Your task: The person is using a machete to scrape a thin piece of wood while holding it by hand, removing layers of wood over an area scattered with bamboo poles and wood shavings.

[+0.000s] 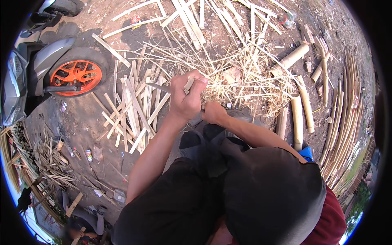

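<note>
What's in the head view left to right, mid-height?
Orange wheel → pile of bamboo slats → left hand gripping a bamboo strip → right hand → bamboo tubes → stack of long bamboo poles.

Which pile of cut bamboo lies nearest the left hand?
The heap of flat split slats, just left of the left hand. The round culm sections lie farther off to the right, and the long poles farther still.
</note>
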Available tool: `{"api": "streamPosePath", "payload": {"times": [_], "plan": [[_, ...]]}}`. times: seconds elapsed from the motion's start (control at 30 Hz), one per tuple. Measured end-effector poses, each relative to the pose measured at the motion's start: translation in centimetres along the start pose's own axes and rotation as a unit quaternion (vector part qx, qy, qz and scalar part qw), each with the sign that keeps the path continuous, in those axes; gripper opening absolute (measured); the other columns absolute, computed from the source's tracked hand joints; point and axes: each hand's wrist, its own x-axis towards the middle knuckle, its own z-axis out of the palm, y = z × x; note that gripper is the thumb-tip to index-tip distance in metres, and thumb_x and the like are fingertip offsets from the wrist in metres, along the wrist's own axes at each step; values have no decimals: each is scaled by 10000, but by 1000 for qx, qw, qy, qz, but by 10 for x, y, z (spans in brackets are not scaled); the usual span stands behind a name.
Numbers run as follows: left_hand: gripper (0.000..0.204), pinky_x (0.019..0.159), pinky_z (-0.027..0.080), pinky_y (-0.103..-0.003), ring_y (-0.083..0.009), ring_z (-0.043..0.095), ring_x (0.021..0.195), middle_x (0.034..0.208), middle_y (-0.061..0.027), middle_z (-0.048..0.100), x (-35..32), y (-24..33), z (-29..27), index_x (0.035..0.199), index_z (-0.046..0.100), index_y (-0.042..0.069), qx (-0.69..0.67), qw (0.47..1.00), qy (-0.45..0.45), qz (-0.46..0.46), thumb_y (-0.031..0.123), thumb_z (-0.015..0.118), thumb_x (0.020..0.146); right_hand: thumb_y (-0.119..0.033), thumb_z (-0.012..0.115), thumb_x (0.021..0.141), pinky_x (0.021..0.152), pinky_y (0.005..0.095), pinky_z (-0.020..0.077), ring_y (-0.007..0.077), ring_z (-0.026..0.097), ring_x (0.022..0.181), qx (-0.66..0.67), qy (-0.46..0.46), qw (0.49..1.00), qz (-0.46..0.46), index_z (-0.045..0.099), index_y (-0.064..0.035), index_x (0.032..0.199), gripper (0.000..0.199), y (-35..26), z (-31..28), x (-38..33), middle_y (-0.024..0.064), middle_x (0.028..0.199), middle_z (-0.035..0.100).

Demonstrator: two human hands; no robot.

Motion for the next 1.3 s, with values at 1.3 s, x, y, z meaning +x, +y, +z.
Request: {"api": "streamPosePath", "payload": {"times": [1.3], "plan": [[227,493,325,-310,-133,420,495,550,-63,455,7,3,-9,639,452,-9,-82,987,-109,-83,88,545,820,-249,592,809,549,428,545,332,665,549,-7,-81,996,-41,660,86,731,350,9,6,37,240,606,624]]}}
